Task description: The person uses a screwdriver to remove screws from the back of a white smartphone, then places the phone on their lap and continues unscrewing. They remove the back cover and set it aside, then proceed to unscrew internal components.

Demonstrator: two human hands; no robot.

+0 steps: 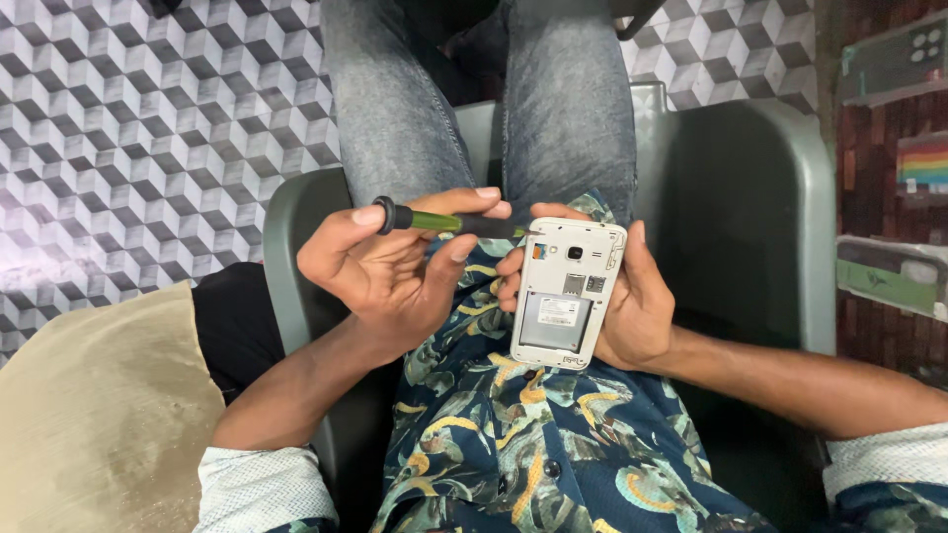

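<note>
Left hand (380,271): curled loosely round a green-and-black screwdriver (444,222), fingers (474,200) and thumb pinching the handle, black end cap near the index finger, tip pointing at the phone's top left corner
Right hand (632,306): cupped under and behind a white smartphone (566,293), fingers wrapped round its far edge, thumb side along the right edge; closed on it firmly enough to hold it off the lap
Phone state: back cover off, camera and card slots exposed at the top, grey battery bay below; held above the patterned shirt (533,434), between the two hands, no surface underneath
Slip risk: screwdriver tip very close to the corner by the camera; a skid off a screw head likely to scratch the lens or jab the fingertips of the right hand (511,286) curled at the phone's left edge
Drop risk: phone resting only in one palm; a hard push from the tool could tip it off toward the lap or the gap between the jeans (474,109)
Lost parts: any loosened screw probably falls into shirt folds or down onto the patterned floor (148,118), where the busy cube print would hide it
Edges: grey plastic chair (750,217) rims close on both sides, right armrest just beside the right forearm, beige cloth (99,415) at the left elbow
Open room: free space mostly upward and forward over the knees; sideways swing of either elbow limited by the chair
</note>
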